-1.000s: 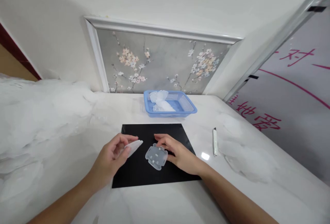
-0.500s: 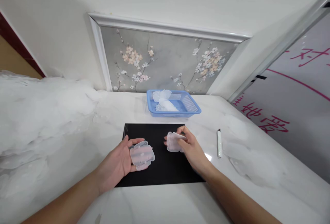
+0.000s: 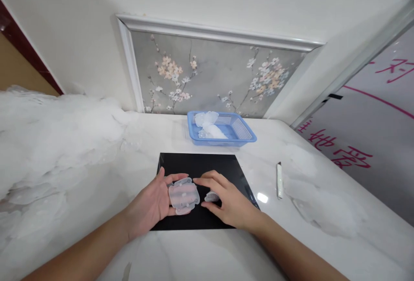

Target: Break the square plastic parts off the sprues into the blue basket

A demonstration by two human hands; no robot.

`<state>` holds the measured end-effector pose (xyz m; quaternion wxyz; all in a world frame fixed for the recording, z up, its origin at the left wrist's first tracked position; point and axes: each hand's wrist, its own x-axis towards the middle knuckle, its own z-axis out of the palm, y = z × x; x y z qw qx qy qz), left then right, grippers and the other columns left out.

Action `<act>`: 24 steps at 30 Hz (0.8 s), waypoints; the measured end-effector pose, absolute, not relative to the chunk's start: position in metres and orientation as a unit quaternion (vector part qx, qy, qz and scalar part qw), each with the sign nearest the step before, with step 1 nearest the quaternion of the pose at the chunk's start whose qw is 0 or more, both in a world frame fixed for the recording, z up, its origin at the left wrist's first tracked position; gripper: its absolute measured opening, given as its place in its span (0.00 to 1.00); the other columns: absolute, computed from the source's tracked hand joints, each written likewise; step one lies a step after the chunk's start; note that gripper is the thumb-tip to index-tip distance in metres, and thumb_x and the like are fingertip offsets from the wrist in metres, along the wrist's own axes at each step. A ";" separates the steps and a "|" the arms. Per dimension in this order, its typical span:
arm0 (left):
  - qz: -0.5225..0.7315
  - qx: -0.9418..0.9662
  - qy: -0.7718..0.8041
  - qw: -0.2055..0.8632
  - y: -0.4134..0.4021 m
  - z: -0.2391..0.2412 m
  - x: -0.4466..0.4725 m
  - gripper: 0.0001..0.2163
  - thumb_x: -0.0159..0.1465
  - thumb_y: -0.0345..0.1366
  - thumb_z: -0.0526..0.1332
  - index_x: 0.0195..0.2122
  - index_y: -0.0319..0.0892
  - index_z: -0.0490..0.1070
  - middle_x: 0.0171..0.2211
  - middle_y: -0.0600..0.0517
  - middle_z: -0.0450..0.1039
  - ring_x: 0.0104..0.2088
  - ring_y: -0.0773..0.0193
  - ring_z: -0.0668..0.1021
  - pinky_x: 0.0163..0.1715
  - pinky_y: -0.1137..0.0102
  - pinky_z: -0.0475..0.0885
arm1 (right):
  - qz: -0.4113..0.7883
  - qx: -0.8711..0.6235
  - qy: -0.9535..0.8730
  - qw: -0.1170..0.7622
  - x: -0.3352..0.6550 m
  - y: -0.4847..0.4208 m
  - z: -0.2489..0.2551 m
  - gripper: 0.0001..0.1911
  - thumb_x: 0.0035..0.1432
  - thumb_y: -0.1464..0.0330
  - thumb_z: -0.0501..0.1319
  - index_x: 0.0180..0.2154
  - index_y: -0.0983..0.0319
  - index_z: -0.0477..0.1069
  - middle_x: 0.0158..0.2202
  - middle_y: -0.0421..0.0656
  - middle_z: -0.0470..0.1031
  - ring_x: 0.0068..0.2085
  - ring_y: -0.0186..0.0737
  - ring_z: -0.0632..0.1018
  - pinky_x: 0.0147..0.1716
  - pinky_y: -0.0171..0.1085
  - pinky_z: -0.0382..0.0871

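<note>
My left hand [image 3: 152, 203], palm up, holds a clear, frosted plastic piece [image 3: 184, 196] across its fingers. The piece is flat with a wavy, notched edge and small round dots; the fingers show faintly through it. Just to the right, my right hand [image 3: 228, 199] is turned palm inward with its fingers curled. It holds a second frosted plastic piece [image 3: 211, 196], largely hidden behind the fingers. The right fingertips are close to the right edge of the first piece; contact cannot be made out. Both hands are over a black rectangular mat [image 3: 197, 162].
Behind the mat, a blue plastic basket [image 3: 223, 142] contains several frosted pieces [image 3: 210, 131]. A big heap of similar pieces [image 3: 58, 130] covers the left of the marble-patterned table [image 3: 164, 255]. A white capped cutter or pen [image 3: 279, 181] lies at the right, near more loose pieces [image 3: 323, 207].
My right hand has moved left and turned over, bringing its piece close to my left hand; that piece now shows less. The left hand keeps its hold. The view has shifted slightly.
</note>
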<state>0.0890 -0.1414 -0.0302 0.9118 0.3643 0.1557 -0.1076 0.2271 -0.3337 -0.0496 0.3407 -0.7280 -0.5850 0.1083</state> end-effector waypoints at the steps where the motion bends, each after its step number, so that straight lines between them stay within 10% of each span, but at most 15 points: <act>1: -0.109 0.364 0.154 0.912 -0.141 -0.031 0.089 0.28 0.67 0.56 0.45 0.56 0.38 0.64 0.53 0.38 0.70 0.55 0.45 0.72 0.57 0.46 0.62 | 0.088 -0.725 -0.600 0.327 0.226 -0.333 -0.050 0.30 0.53 0.76 0.64 0.56 0.53 0.61 0.50 0.47 0.67 0.47 0.46 0.72 0.46 0.46 0.70; 7: -0.113 0.361 0.134 0.916 -0.142 -0.030 0.090 0.28 0.68 0.56 0.45 0.55 0.38 0.65 0.51 0.40 0.72 0.55 0.46 0.72 0.57 0.46 0.61 | -0.006 -0.713 -0.650 0.261 0.219 -0.329 -0.057 0.31 0.51 0.74 0.68 0.56 0.55 0.62 0.51 0.49 0.67 0.36 0.40 0.73 0.39 0.44 0.73; 13: -0.088 0.451 0.146 0.876 -0.148 -0.029 0.089 0.27 0.66 0.56 0.48 0.55 0.41 0.66 0.54 0.41 0.71 0.55 0.48 0.73 0.57 0.52 0.64 | 0.025 -0.688 -0.612 0.390 0.217 -0.329 -0.057 0.07 0.62 0.72 0.57 0.40 0.58 0.72 0.51 0.47 0.71 0.38 0.37 0.75 0.39 0.40 0.70; 18: 0.057 0.728 0.157 0.665 -0.138 -0.033 0.090 0.17 0.65 0.50 0.56 0.49 0.46 0.72 0.52 0.46 0.72 0.52 0.52 0.74 0.56 0.57 0.66 | 0.273 -0.733 -0.352 0.515 0.226 -0.332 -0.047 0.07 0.60 0.65 0.57 0.34 0.61 0.70 0.26 0.38 0.72 0.25 0.32 0.70 0.24 0.32 0.64; 24: 0.053 0.924 0.147 0.350 -0.106 -0.035 0.087 0.15 0.63 0.43 0.56 0.48 0.48 0.72 0.52 0.47 0.67 0.54 0.48 0.68 0.54 0.53 0.64 | 0.346 -0.737 -0.266 0.516 0.241 -0.335 -0.044 0.13 0.56 0.64 0.56 0.39 0.63 0.74 0.24 0.38 0.71 0.21 0.32 0.71 0.22 0.31 0.64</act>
